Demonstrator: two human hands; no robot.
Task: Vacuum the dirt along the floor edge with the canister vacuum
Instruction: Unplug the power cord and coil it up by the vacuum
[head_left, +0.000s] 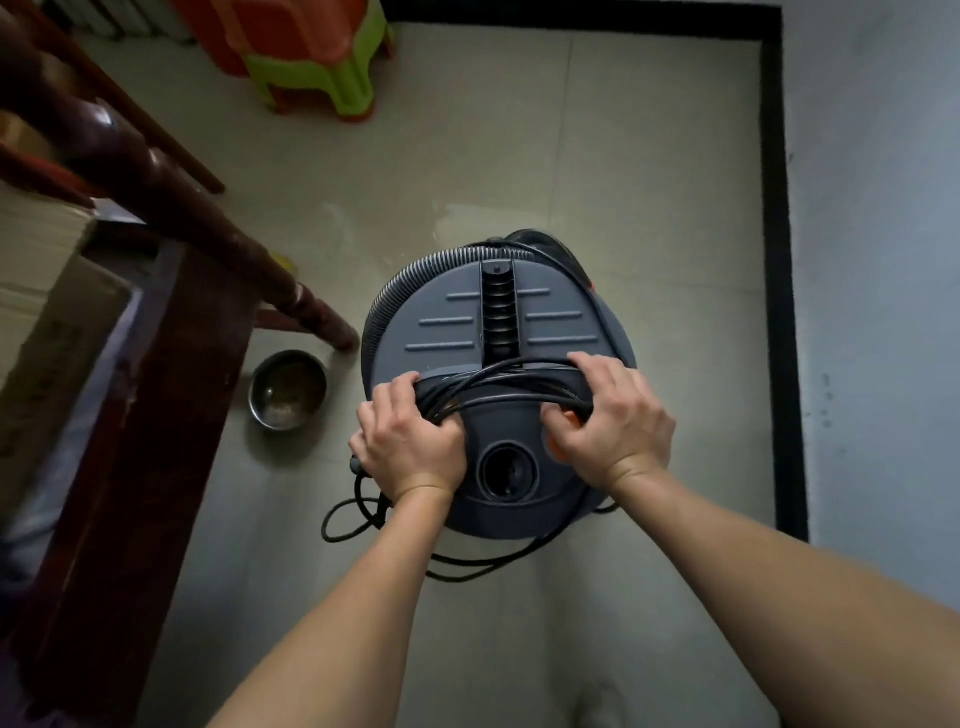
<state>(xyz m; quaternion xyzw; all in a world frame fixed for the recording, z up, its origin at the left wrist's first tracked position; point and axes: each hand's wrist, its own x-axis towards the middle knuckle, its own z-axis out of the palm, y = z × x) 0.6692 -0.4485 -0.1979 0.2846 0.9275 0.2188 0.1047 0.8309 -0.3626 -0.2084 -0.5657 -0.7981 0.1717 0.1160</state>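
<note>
We look straight down on a round grey plastic canister vacuum (498, 332) standing on a pale tiled floor (623, 156); its flat lid carries raised bars and a ribbed black centre channel. Across the vacuum's near half lies a coiled black power cord (498, 387), wound in glossy loops along the carry handle; our left hand (410, 441) curls tightly round the loops at the vacuum's left side, and our right hand (613, 421) curls round them at its right side, partly covering an orange button (555, 448). On the vacuum's near face, between our wrists, sits a round open hose socket (506, 470); a ribbed grey flexible hose (415, 275) wraps the vacuum's far-left rim; slack cord trails on the tiles at the vacuum's near side. Just left of the vacuum rests a shallow stainless steel bowl (288, 389); farther left rises a dark turned wooden furniture leg (208, 234); well beyond the vacuum, to the left, stand stacked orange and green plastic stools (311, 57). Right of the vacuum, a matte black skirting strip (776, 260) runs along the floor edge beneath a pale wall.
</note>
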